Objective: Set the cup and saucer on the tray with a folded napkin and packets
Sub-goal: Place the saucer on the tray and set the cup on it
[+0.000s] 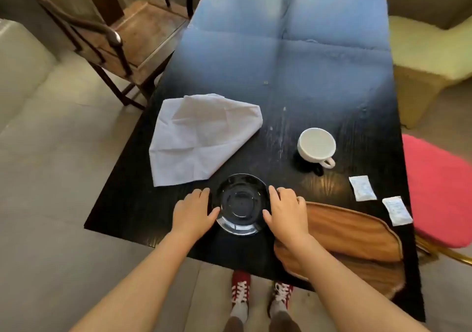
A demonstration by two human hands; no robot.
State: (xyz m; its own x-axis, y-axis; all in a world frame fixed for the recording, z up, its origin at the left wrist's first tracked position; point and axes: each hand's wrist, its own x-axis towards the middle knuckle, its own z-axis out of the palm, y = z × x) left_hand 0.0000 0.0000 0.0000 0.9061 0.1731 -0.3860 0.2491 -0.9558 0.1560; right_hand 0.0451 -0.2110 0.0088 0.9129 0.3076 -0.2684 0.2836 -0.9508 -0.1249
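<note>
- The left hand [194, 211] and right hand [286, 209] flank the dark saucer [241, 204], each with thumb and curled fingers clasping its rim.
- The saucer sits near the front edge of the black counter [281, 76].
- A wooden tray [357, 229] lies just right of it, under the right forearm.
- Beyond the tray are an upright white cup [316, 145] and two packets [362, 188].
- A rumpled, unfolded napkin [201, 137] lies far left.

Pale tiled floor [51, 178]; wooden armchair [122, 37] far left of dark table [306, 63]; red cushioned seat [439, 191] right.
</note>
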